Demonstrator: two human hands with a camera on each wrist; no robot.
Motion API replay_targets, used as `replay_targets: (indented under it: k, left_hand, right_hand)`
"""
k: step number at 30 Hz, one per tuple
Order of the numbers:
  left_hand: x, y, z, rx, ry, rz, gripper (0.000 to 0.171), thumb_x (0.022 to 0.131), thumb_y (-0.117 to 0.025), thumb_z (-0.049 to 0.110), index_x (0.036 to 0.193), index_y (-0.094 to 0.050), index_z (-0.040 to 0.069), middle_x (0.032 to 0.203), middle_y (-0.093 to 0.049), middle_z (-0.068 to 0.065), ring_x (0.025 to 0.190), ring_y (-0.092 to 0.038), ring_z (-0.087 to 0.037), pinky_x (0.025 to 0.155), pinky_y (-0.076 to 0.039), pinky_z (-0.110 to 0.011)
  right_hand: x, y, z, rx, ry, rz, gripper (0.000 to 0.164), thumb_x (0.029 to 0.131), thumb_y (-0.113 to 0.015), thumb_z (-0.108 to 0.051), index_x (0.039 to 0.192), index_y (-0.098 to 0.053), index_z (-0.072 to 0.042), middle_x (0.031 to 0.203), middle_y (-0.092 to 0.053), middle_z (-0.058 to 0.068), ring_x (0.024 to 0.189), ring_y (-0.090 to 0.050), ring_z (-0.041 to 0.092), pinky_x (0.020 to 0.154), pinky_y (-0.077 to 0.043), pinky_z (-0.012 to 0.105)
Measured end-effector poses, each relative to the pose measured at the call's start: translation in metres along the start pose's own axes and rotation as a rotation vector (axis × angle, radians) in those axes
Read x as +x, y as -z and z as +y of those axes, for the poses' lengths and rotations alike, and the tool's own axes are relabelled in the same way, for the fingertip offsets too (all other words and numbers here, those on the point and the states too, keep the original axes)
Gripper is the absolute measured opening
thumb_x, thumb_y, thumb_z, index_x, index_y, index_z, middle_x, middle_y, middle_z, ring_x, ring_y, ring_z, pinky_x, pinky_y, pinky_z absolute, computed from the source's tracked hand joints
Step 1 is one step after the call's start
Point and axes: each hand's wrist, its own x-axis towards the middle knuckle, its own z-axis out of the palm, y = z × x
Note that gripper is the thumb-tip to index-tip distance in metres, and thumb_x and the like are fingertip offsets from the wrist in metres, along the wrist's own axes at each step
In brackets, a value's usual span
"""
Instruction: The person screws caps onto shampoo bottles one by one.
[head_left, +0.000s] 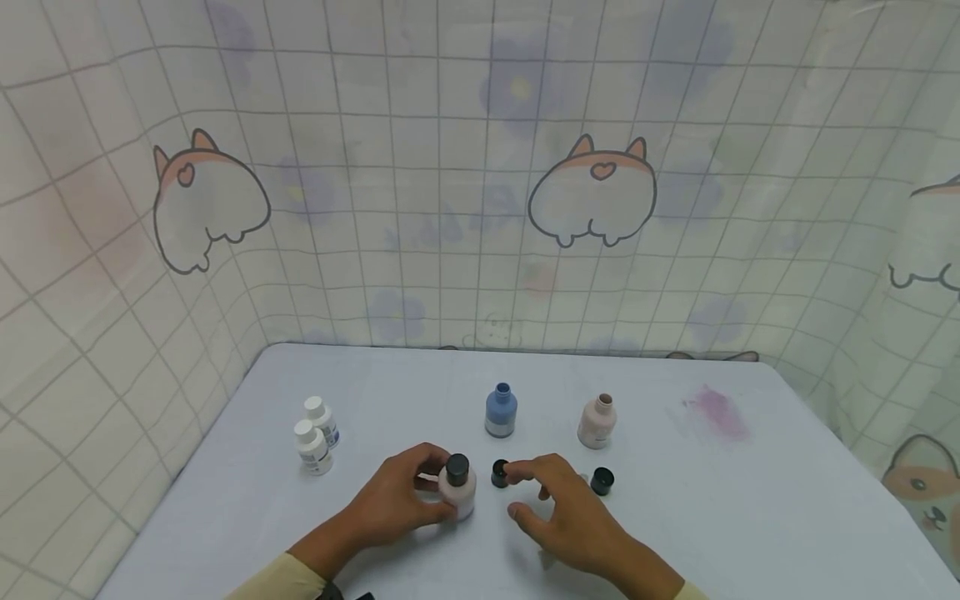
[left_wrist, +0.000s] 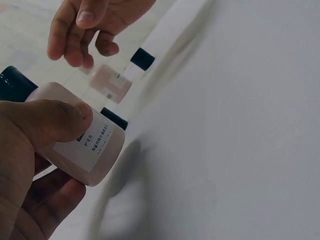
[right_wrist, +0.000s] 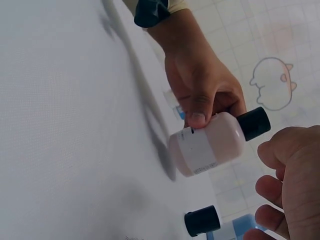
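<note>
A pale pink bottle [head_left: 459, 493] with a black cap [head_left: 457, 468] on it is gripped in my left hand [head_left: 397, 500], thumb on the label side. In the right wrist view the bottle [right_wrist: 207, 145] looks raised off the table, with a shadow beneath it. My right hand [head_left: 566, 517] hovers to the right of that bottle, fingers loosely bent and holding nothing. Close to its index fingertip in the head view lies a loose black cap [head_left: 498, 475]; whether they touch is unclear. Another black cap [head_left: 602, 481] lies beyond the right hand.
Toward the back stand an uncapped blue bottle [head_left: 501, 412] and an uncapped pink bottle [head_left: 597, 422]. Two small white bottles [head_left: 315, 450] with white caps stand at left. The white table [head_left: 750, 517] has a pink stain [head_left: 718, 411] at right. A patterned curtain [head_left: 420, 167] hangs behind.
</note>
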Motion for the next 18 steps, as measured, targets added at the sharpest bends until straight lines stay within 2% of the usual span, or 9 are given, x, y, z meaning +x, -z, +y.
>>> replay_targets:
  k: [4,11,18]
  left_hand:
    - [0.001,0.004,-0.001,0.005,-0.006,0.033,0.061,0.067,-0.084,0.037,0.118,-0.052,0.023,0.112,-0.057,0.008,0.1,-0.06,-0.009,0.085,-0.049,-0.021]
    - [0.003,0.01,-0.002,0.02,0.029,0.087,0.061,0.068,-0.084,0.033,0.119,-0.051,0.023,0.115,-0.056,0.008,0.101,-0.06,-0.01,0.085,-0.05,-0.023]
    - [0.003,0.016,-0.005,-0.001,0.005,0.127,0.062,0.068,-0.084,0.034,0.119,-0.052,0.019,0.114,-0.057,0.003,0.099,-0.06,-0.012,0.084,-0.05,-0.021]
  right_hand:
    - [0.0,0.0,0.002,0.003,-0.007,-0.003,0.045,0.088,-0.06,-0.048,0.127,-0.052,-0.027,0.116,-0.05,-0.019,0.101,-0.052,0.011,0.078,-0.052,0.032]
    - [0.0,0.001,0.004,0.009,-0.026,-0.016,0.044,0.088,-0.061,-0.047,0.126,-0.051,-0.028,0.115,-0.051,-0.018,0.104,-0.051,0.013,0.08,-0.052,0.033]
    - [0.0,0.001,0.006,0.004,-0.017,-0.006,0.042,0.089,-0.062,-0.044,0.126,-0.052,-0.026,0.116,-0.051,-0.018,0.103,-0.051,0.012,0.079,-0.052,0.031]
